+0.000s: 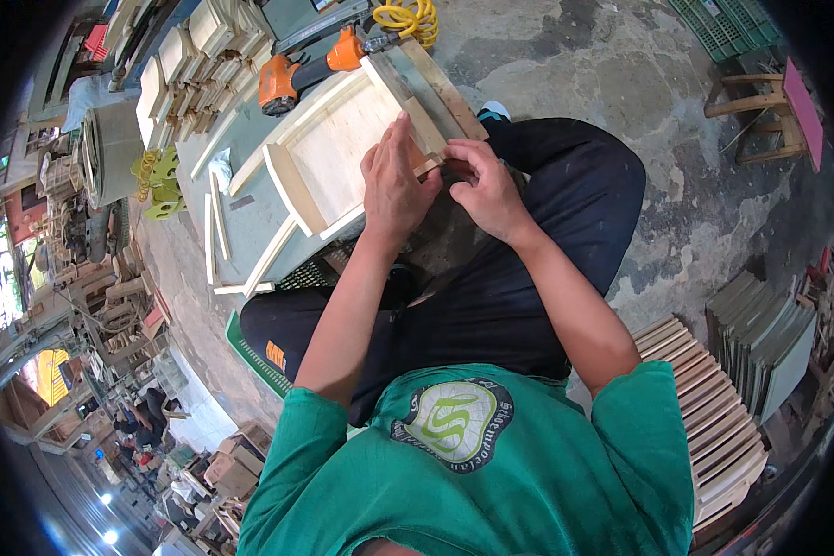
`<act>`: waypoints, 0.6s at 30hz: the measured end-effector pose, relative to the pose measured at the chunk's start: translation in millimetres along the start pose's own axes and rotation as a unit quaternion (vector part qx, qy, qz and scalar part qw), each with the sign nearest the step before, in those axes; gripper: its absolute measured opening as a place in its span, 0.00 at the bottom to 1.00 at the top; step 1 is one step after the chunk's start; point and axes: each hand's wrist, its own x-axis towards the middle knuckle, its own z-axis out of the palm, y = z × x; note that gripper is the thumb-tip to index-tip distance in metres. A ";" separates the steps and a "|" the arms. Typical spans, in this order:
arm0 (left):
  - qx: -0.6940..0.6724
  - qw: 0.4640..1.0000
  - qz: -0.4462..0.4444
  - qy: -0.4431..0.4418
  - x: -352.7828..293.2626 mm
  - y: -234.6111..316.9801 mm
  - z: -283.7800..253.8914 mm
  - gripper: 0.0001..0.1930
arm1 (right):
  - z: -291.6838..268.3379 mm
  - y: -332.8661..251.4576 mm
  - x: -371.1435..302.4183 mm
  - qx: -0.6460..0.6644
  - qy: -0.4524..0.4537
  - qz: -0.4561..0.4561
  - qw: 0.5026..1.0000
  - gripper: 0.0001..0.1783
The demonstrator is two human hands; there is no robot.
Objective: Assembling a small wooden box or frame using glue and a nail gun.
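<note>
A shallow pale wooden frame with a flat panel (329, 153) lies on the grey-green work surface in front of me. My left hand (397, 181) is at its right side, fingers stretched out and pressed against the frame's edge. Close beside it, my right hand (484, 185) has thumb and fingers pinched at the end of a small wooden piece (427, 166) that sits against the frame's side. Part of that piece is hidden by both hands. Just beyond the frame rests an orange and black nail gun (310, 72).
A yellow coiled hose (406, 18) lies at the far edge. Stacked wooden parts (199, 60) stand at the far left, with loose strips (273, 255) nearer. Slatted wooden pieces (704, 408) and stacked panels (764, 343) are on the right, below a pink-topped stool (777, 116).
</note>
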 end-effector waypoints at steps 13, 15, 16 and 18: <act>0.058 0.998 -0.008 0.012 -8.0 -0.1 -0.2 0.47 | -5.7 -5.4 4.1 -0.132 0.114 -0.039 0.984 0.14; 0.081 0.996 -0.026 0.020 -14.3 -0.8 -2.6 0.37 | -5.0 -6.0 4.5 -0.135 0.117 -0.049 0.983 0.13; 0.082 0.996 -0.030 0.020 -13.9 -2.0 -2.6 0.37 | -4.6 -6.5 4.9 -0.139 0.123 -0.060 0.981 0.12; 0.113 0.993 0.008 -0.018 -10.7 -4.4 -4.1 0.23 | -5.5 -8.5 6.6 -0.137 0.119 -0.053 0.982 0.12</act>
